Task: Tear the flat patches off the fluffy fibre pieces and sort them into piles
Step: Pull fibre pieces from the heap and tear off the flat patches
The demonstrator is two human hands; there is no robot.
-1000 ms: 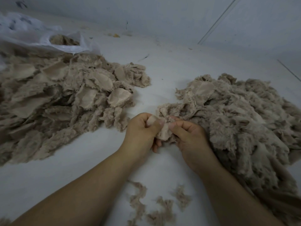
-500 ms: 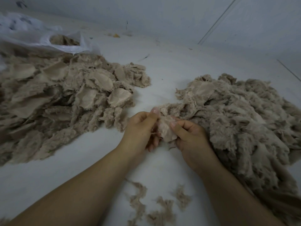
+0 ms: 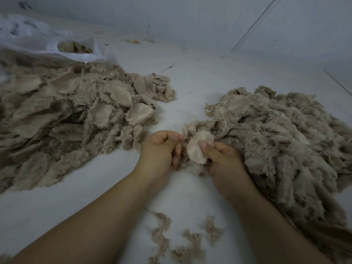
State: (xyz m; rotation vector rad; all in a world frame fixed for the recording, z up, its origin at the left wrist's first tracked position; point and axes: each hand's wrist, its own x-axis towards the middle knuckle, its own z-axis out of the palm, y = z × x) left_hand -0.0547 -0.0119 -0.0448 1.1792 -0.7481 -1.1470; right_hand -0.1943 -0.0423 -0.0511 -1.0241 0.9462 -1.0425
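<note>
Pinching a pale flat patch [image 3: 198, 147] under its thumb, the right hand [image 3: 222, 161] peels soft, light fluff (grip the edges) from the left hand [image 3: 162, 149], which is curled on the fibres.

A bare strip of white surface [image 3: 182, 96] runs between the left pile [image 3: 72, 115] and the right pile [image 3: 276, 134], widening toward the far wall. Both hands sit at its near, narrow end: the left hand [image 3: 162, 149] just beside the left pile's edge, the right hand [image 3: 222, 161] against the right pile, so the gap there is blocked. Nearer the person, loose tufts [image 3: 177, 237] litter the surface between the forearms. A plastic bag [image 3: 62, 48] closes off the far left, behind the left pile.
</note>
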